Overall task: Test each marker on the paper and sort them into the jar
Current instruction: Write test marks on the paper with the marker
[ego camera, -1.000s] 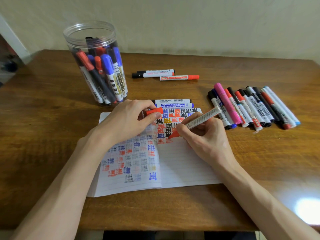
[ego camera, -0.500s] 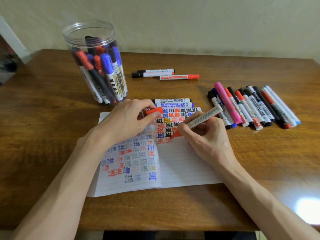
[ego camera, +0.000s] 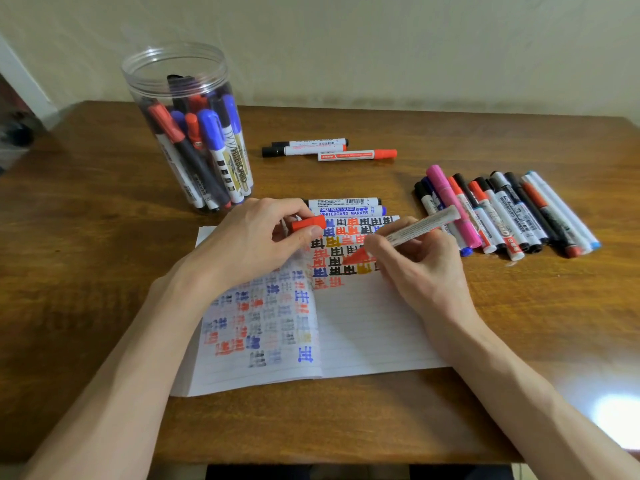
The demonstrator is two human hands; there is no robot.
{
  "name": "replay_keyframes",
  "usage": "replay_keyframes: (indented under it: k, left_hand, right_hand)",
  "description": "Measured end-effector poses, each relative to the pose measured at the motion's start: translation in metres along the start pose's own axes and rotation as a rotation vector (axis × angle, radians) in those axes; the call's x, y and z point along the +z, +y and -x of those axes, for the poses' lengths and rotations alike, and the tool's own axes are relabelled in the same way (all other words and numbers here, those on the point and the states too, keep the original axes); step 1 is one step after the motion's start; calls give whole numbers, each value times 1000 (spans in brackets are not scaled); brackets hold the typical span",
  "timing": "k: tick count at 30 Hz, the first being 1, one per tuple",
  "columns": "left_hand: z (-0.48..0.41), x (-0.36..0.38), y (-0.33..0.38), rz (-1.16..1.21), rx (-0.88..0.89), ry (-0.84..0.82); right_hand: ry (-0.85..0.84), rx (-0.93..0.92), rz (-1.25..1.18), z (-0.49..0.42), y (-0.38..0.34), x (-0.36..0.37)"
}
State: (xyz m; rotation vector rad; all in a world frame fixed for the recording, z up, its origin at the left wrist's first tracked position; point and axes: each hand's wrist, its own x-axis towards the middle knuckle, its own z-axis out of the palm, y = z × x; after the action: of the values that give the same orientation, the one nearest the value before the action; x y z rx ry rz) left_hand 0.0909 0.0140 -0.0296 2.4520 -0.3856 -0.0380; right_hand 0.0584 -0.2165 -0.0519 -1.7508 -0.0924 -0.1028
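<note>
Testing step in play: the right hand [ego camera: 426, 268] grips an uncapped red marker [ego camera: 415, 228], its tip aimed down at the paper [ego camera: 363, 327], among the coloured test marks near the top of the right page. The left hand [ego camera: 256, 244] rests on the left page and pinches the red cap [ego camera: 308, 224] between thumb and fingers. The two hands sit close, not touching.

The jar [ego camera: 187, 133] stands back left on the tabletop [ego camera: 104, 271], holding a good bunch of markers, well apart from this one.

My read: capping comes next, which calls for bringing cap and tip together. After that it's a reach up and left to the jar. A long row of markers [ego camera: 502, 216] waits on the right, so plenty remains.

Hard to make out: the tip is a red blur, so I cannot tell whether it touches the paper. The barrel's label is unreadable.
</note>
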Motion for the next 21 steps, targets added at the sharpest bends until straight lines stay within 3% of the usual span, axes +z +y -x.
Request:
replay_keyframes:
  k: [4, 21]
  left_hand:
    - [1, -1, 6, 135, 47, -11]
    - [0, 1, 5, 164, 73, -25]
  right_hand:
    - [83, 44, -186, -5, 0, -7]
    - [-5, -8, -282, -8, 2, -9]
